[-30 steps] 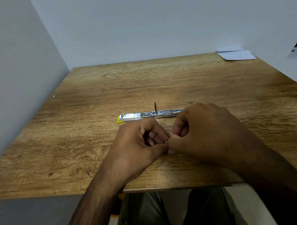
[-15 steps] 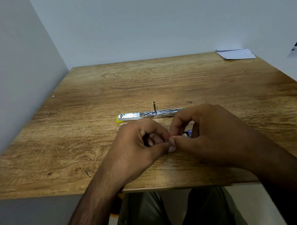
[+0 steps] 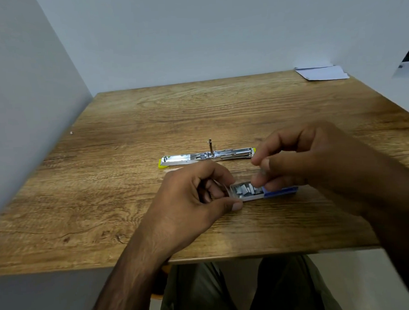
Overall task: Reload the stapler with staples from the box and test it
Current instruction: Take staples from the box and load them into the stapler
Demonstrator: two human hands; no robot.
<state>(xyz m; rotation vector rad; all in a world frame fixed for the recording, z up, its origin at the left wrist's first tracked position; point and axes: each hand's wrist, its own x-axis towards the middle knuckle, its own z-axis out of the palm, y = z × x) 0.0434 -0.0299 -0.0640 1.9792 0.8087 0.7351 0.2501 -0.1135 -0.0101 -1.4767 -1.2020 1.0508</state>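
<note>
Left hand (image 3: pixel 200 197) is gripping the open blue cardboard staple box (image 3: pixel 263 192); right hand (image 3: pixel 299 160) is pinching above its staples (image 3: pixel 246 190), contents indiscernible.

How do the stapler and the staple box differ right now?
The stapler lies untouched, farther back on the table; the staple box sits nearer, between both hands. The stapler is long, metal with yellow ends; the box is short, with a blue sleeve. Both are open: the stapler flat, the box's tray slid out.
</note>
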